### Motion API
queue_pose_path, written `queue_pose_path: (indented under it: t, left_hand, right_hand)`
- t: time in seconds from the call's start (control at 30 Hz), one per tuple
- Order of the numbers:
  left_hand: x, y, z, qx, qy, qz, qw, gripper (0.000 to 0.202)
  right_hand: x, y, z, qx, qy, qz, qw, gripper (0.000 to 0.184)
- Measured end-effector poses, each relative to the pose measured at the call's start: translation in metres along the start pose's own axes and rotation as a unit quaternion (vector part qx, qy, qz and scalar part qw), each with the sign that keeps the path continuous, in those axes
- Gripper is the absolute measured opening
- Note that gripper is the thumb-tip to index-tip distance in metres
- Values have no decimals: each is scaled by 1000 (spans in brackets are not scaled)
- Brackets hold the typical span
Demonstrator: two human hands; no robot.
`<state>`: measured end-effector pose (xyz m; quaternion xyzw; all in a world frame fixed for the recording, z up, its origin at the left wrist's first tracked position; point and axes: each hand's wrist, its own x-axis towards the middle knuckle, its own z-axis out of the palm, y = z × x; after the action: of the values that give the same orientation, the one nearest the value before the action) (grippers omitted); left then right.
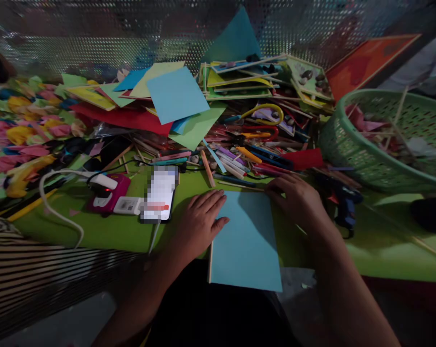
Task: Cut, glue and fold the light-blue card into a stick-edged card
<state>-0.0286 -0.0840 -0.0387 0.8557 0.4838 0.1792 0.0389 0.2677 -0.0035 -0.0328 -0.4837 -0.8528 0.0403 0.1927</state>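
Observation:
A light blue sheet of paper [246,241] lies over the table's front edge, its lower end jutting past it. A thin wooden stick [210,262] runs along the sheet's left edge. My left hand [205,219] rests flat on the upper left of the paper, fingers together and stretched out, thumb apart. At the upper right corner my right hand [297,200] is closed, with thumb and fingertips on the end of another thin wooden stick [241,186] along the top edge. The fingertips of the right hand are partly hidden.
A phone [159,195] and a pink power strip [111,195] with cables lie left. Markers and scissors [264,115] crowd the back, below stacked coloured paper [178,96]. A glue gun [346,205] and a green basket [380,159] stand right. Someone's striped clothing [33,284] is at left.

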Motion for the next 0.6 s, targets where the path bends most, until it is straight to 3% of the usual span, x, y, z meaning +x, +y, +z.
queue_pose_path:
  t: [0.17,0.33,0.5,0.6]
  left_hand:
    - [4,-2,1,-24,20,-53,998,42]
    - [13,-4,3,-17,-45,-75,996,50]
    - [21,-4,1,26,-57,-105,992,56]
    - [19,-2,-2,29,-42,-101,994,53]
  right_hand:
    - [3,-4,4,10,40,-6,999,16]
    - [5,-10,11,11,19,-51,998,22]
    - [5,-5,19,-4,32,-36,999,32]
    - [6,-9,11,3,55,-14,998,31]
